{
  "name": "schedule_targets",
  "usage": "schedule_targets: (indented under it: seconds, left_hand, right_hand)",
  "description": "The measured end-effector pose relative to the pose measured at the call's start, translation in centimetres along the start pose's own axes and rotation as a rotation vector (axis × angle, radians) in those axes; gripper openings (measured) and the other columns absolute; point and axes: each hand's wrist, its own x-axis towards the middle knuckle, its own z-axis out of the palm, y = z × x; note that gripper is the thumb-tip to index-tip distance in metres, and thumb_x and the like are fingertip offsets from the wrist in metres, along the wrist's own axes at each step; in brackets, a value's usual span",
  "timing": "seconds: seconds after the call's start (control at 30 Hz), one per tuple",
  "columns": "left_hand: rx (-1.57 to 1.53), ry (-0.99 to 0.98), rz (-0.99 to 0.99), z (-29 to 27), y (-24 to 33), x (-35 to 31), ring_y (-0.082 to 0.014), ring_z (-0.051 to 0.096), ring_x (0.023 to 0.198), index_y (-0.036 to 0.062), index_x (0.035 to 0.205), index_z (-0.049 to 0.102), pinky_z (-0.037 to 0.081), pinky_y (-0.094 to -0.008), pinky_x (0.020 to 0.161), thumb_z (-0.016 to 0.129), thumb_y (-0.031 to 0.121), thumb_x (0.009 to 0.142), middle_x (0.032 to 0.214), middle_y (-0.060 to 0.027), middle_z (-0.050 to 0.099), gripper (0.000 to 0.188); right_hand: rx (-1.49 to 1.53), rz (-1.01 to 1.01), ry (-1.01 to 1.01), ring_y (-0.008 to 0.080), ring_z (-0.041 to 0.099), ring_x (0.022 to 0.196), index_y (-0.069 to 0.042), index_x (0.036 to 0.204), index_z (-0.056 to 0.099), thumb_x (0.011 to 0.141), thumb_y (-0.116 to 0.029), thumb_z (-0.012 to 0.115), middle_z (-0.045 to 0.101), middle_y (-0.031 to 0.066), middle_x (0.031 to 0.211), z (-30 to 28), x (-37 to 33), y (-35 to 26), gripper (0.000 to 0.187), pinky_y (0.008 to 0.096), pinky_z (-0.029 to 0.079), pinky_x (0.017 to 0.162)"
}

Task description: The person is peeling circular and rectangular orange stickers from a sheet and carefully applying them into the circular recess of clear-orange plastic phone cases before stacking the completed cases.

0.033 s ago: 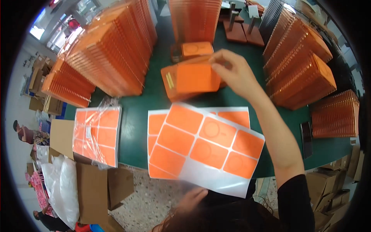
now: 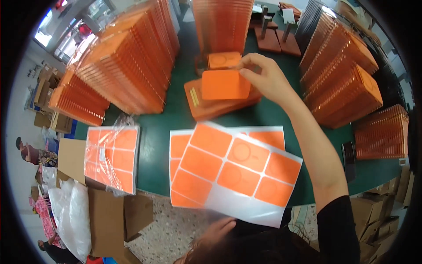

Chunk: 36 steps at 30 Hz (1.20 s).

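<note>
at right hand [image 2: 265,79], orange card [image 2: 224,86] pinched by corner; left hand [image 2: 217,231] well apart, grip unclear.

We believe this is a workshop, or perhaps a small packing room in a factory. On the green table [image 2: 154,156] we see tall stacks of identical orange pieces [image 2: 127,66], far more than a home would keep, and also sheets of orange labels [image 2: 243,178]. Around it we notice many cardboard boxes [image 2: 371,213], a big whitish plastic bag [image 2: 69,220], a speckled floor [image 2: 156,220] and other people [image 2: 30,152] in the background.
</note>
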Motion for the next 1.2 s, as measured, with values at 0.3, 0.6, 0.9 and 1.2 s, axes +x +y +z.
schedule_targets:
  seconds: [0.3,0.6,0.9,1.2]
  left_hand:
    - [0.093,0.271,0.228,-12.0,13.9,0.5,-0.0113,0.067,0.087,-0.0050,0.122,0.066,0.054,-0.0266,0.075,0.051,0.010,0.106,0.103,-0.0076,0.074,0.027]
    - [0.565,0.605,0.849,-17.6,28.0,21.0,-0.0199,0.067,0.092,0.0007,0.120,0.068,0.052,-0.0303,0.082,0.058,0.015,0.102,0.105,-0.0119,0.073,0.024]
    - [1.056,0.497,0.862,-19.6,32.1,30.5,-0.0334,0.048,0.130,0.0125,0.121,0.071,0.042,-0.0410,0.108,0.072,0.026,0.093,0.137,-0.0161,0.058,0.031]
    - [1.079,0.437,0.796,-20.1,32.3,31.5,-0.0352,0.047,0.131,0.0090,0.104,0.075,0.040,-0.0438,0.111,0.076,0.022,0.086,0.136,-0.0185,0.058,0.022]
  right_hand:
    - [-0.295,-0.057,-0.208,0.0277,0.059,0.092,-0.001,0.089,0.070,0.082,-0.011,0.067,0.065,0.0130,0.086,0.3,7.7,7.1,0.013,0.0364,0.049,0.084]
    - [-0.361,0.021,-0.296,0.0284,0.051,0.108,-0.001,0.090,0.068,0.082,-0.008,0.067,0.056,0.0128,0.103,-0.2,5.9,4.9,0.011,0.0357,0.048,0.094]
    - [-0.474,-0.004,-0.297,0.0308,0.053,0.110,-0.007,0.088,0.070,0.082,-0.012,0.067,0.059,0.0126,0.103,-0.1,5.5,5.0,0.008,0.0407,0.045,0.094]
    - [-0.558,-0.058,-0.197,0.0293,0.052,0.104,-0.005,0.092,0.065,0.079,-0.009,0.071,0.057,0.0109,0.100,0.9,5.0,4.7,0.015,0.0390,0.045,0.091]
